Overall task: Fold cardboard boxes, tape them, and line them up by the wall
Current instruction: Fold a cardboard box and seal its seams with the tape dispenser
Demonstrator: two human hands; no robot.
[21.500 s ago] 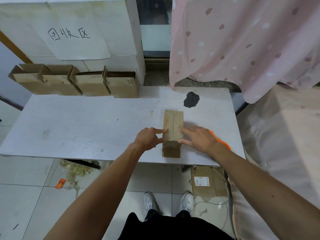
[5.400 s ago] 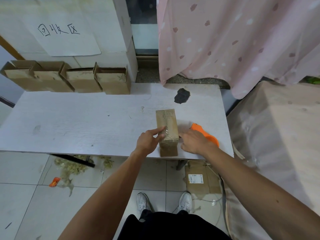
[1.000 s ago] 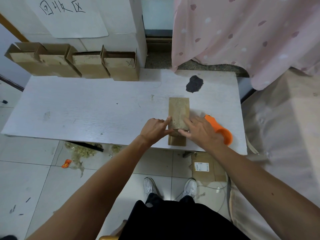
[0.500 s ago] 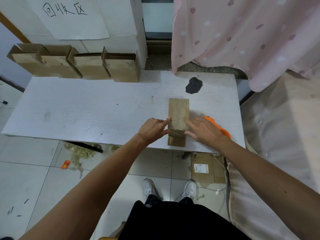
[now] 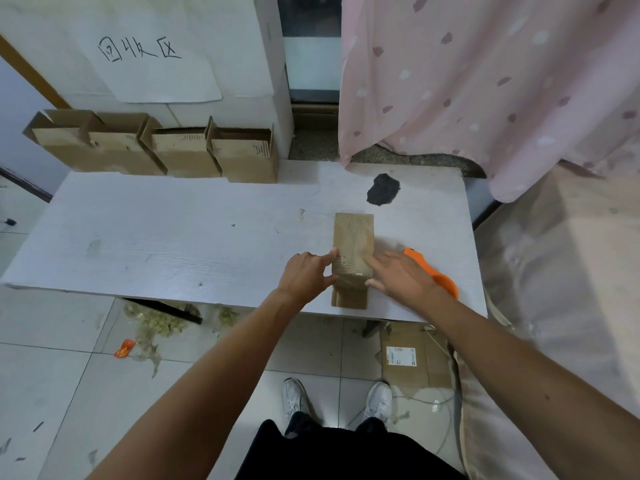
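Stands at front edge of white table [image 5: 173,244]; works w/ both hands on small cardboard box [image 5: 353,237], lying flat near that edge, right of centre, long side pointing away twd wall. Braces L hand [image 5: 304,271] against box's left side: index finger straight along top-left edge, thumb on side lower down, other fingers curled in, gripping nothing. Lays R hand [image 5: 398,275] on box's top right: fingers straight, slightly spread, pressing flat; thumb by near end; no grasp w/ either hand. Glossy strip across box's near part, under fingertips; looks like clear tape. Just right of box: orange tape dispenser [image 5: 440,278], partly hidden behind R hand; touching box or not, can't tell.

At far-left back of table, against wall: row of four folded boxes [image 5: 156,150], side by side, open tops up. Above them: paper sheet [image 5: 152,60] w/ handwritten characters. Beyond box on table: black patch [image 5: 382,189]. Far right: pink spotted curtain [image 5: 485,81]. On floor: flat cardboard w/ label [image 5: 412,358] under table's right end; orange scrap [image 5: 123,348] and debris to left; white shoes [image 5: 294,396] below.
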